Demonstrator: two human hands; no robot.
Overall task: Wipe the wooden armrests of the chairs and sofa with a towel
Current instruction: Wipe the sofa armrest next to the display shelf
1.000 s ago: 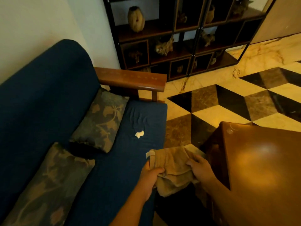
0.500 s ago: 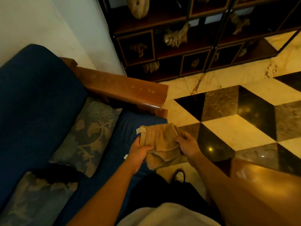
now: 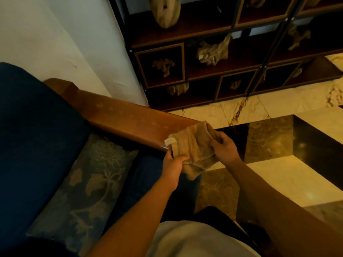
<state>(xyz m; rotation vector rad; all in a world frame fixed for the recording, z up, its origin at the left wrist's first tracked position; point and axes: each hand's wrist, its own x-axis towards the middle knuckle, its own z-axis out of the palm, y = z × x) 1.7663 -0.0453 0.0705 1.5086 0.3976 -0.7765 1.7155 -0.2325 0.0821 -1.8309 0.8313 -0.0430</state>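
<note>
A tan towel [image 3: 194, 145] with a white tag is bunched between both hands, just over the front end of the sofa's wooden armrest [image 3: 122, 117]. My left hand [image 3: 173, 166] grips the towel's lower left corner. My right hand [image 3: 225, 148] grips its right side. The armrest runs from the wall towards me, beside the blue sofa [image 3: 37, 136], and pale spots mark its top. The towel hides the armrest's front tip.
A patterned cushion [image 3: 92, 182] lies on the sofa seat under the armrest. A dark shelf unit [image 3: 232, 71] with driftwood pieces stands behind the armrest against the wall. Glossy marble floor [image 3: 278, 145] in black and cream lies to the right.
I have moved closer to the armrest. Both hands carried the towel forward from over the seat edge to the armrest's front end.
</note>
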